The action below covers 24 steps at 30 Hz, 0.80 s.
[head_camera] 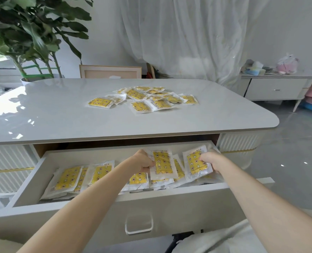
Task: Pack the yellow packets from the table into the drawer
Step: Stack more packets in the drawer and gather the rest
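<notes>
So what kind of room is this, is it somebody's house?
Probably a living room in a home. There's a low table with an open drawer, a big leafy plant by the window, white curtains, and a side cabinet with tissues and bags on top.

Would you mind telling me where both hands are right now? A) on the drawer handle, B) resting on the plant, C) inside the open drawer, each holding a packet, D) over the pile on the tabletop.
C: the left hand and right hand each grip a yellow packet inside the open drawer.
</notes>
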Motion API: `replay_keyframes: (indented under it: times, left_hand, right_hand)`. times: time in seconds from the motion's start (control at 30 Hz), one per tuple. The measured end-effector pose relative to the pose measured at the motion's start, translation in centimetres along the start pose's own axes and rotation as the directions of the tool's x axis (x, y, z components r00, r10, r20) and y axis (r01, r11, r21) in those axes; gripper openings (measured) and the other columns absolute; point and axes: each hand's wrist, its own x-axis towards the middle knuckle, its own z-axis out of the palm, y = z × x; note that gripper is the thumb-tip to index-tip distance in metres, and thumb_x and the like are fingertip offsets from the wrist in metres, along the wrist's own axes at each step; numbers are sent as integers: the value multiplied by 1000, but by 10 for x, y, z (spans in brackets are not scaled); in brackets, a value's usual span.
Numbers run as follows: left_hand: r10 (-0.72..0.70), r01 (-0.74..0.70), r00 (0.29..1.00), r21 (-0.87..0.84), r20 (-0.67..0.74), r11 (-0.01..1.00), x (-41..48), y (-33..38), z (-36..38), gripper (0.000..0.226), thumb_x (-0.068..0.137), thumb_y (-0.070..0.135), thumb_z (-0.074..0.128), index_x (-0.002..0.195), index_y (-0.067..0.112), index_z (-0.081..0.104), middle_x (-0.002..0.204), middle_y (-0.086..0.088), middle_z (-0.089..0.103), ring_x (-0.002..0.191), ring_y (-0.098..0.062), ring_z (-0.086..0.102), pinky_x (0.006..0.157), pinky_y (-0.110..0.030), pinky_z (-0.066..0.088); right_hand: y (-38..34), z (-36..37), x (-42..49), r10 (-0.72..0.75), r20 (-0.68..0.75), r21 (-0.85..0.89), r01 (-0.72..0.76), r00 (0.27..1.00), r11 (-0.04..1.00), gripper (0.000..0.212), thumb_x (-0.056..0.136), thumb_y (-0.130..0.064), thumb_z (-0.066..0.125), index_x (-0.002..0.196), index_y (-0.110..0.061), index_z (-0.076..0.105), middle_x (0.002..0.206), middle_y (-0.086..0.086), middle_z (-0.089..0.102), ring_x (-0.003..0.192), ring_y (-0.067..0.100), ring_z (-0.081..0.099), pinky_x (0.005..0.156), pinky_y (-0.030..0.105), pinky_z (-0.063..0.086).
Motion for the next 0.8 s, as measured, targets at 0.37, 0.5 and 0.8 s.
replay_keyframes:
  times: [0.37, 0.5, 0.8]
  left_hand:
    - [-92, 89, 990, 33, 103, 995, 24, 12, 35, 46, 89, 2, 60, 131, 0, 42, 113, -15, 61, 78, -19, 64, 69, -27, 57]
    - [-59, 51, 997, 155, 52, 987, 28, 14, 43, 46, 92, 5, 57, 132, 3, 35, 81, -8, 51, 63, -13, 55, 62, -24, 53]
    - [-7, 5, 1000, 395, 5, 919, 25, 12, 52, 33, 86, 5, 62, 116, 0, 50, 82, -9, 59, 68, -19, 60, 82, -31, 57]
  right_hand:
    - [5, -4, 11, -141, -165, -318, 82, 976, 945, 29, 91, -2, 47, 120, -1, 51, 114, 13, 57, 94, 28, 58, 70, 28, 47]
    - [9, 1, 10, -289, -148, -466, 191, 946, 864, 47, 88, 5, 45, 128, -16, 56, 128, 6, 59, 107, 24, 60, 82, 30, 51]
    - [9, 18, 5, -241, 277, -691, 367, 930, 623, 53, 87, 5, 41, 134, -17, 54, 133, 5, 55, 115, 26, 56, 94, 32, 48]
